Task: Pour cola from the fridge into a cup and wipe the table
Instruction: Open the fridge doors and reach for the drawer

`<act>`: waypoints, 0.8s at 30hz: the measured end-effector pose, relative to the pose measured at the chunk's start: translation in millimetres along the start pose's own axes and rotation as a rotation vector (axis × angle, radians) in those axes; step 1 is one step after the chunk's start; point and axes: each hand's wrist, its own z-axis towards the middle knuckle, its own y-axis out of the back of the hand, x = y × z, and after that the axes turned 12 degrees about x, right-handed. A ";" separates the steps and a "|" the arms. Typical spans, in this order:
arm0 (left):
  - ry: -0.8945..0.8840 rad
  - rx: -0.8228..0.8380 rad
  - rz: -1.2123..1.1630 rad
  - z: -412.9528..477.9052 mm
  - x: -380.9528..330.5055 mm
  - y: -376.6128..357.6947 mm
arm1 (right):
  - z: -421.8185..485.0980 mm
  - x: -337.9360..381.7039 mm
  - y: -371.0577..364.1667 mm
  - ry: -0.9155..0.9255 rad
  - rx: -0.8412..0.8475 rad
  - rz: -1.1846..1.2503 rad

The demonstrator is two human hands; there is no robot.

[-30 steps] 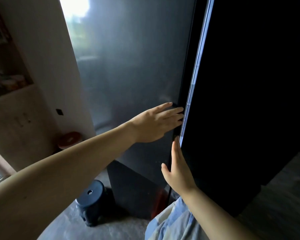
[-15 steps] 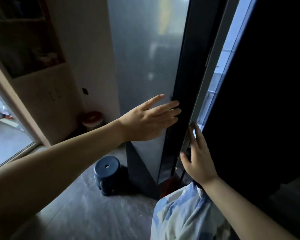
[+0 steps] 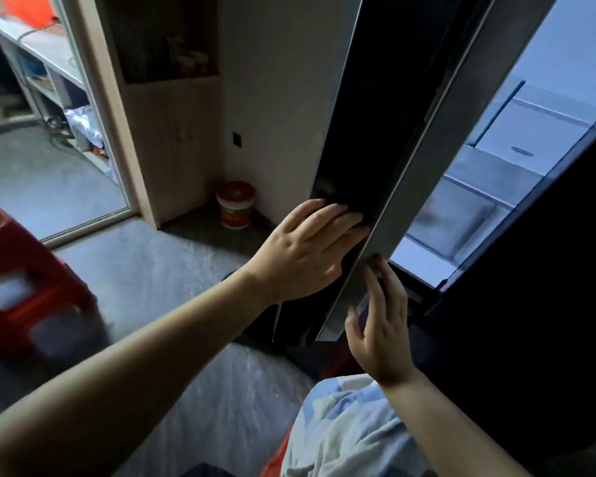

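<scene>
1. The fridge door [image 3: 386, 108] stood partly swung out, seen almost edge-on, its dark outer edge and a grey metal strip running from the top of the view down toward the hands.
2. The left hand [image 3: 307, 249] lay flat against the dark edge of the door, fingers [image 3: 341, 218] spread and stretched out, palm on the surface; it pinched nothing.
3. The right hand [image 3: 382, 325] reached up on the inner side of the grey strip, its fingers straight and close together, the fingertips touching the lower end of the strip. It was not curled around anything.
4. Through the gap to the right of the door, the pale inside of the fridge [image 3: 516, 139] showed, with light shelves or drawers; no bottle or can could be made out there, so where the cola was could not be told.
5. The other fridge door [image 3: 547, 304] filled the right side as a large black surface.
6. A small bucket with a red lid [image 3: 235, 205] stood on the floor in the corner, well apart from the hands.
7. A red stool [image 3: 25, 287] sat at the left edge, blurred.
8. A wooden cabinet [image 3: 176, 132] stood beside a doorway, through which a room with shelves showed.
9. Pale blue and white clothing [image 3: 351, 425] showed below the right forearm.
</scene>
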 end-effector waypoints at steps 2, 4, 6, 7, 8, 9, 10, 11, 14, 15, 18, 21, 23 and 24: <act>0.067 0.001 0.013 -13.2 7.3 -0.1 | 2.9 4.7 -1.5 0.009 0.013 0.024; 0.108 0.009 0.019 -24.3 15.7 0.4 | 7.4 12.6 -5.5 0.040 0.050 0.060; 0.144 0.010 0.023 -33.5 24.3 2.0 | 12.2 24.1 -12.3 0.073 0.081 0.102; 0.162 0.008 0.023 -37.8 28.4 3.1 | 15.4 29.8 -16.1 0.083 0.088 0.127; 0.183 0.010 0.022 -42.5 32.2 4.6 | 18.6 35.4 -19.5 0.088 0.091 0.155; 0.207 0.013 0.025 -47.6 35.9 6.5 | 22.1 40.5 -23.5 0.093 0.095 0.181; 0.230 0.019 0.029 -52.7 39.9 8.4 | 25.5 45.1 -27.4 0.103 0.103 0.201; 0.252 0.030 0.031 -57.9 43.8 10.4 | 28.8 49.2 -31.4 0.116 0.117 0.217; 0.315 0.058 0.038 -72.9 59.3 15.5 | 37.4 55.7 -46.3 0.121 0.162 0.252; 0.334 0.055 0.043 -77.5 64.6 16.6 | 38.8 54.9 -51.8 0.094 0.190 0.253; 0.374 0.008 0.027 -92.9 75.0 17.9 | 40.9 46.7 -71.2 -0.011 0.350 0.200; 0.340 0.006 -0.055 -112.7 69.0 13.5 | 43.5 37.0 -93.6 -0.023 0.573 0.115; 0.301 0.090 -0.124 -124.9 59.6 8.3 | 48.9 34.1 -106.1 0.012 0.691 0.087; 0.284 0.171 -0.151 -130.8 55.3 4.2 | 52.7 33.3 -111.7 0.030 0.727 0.084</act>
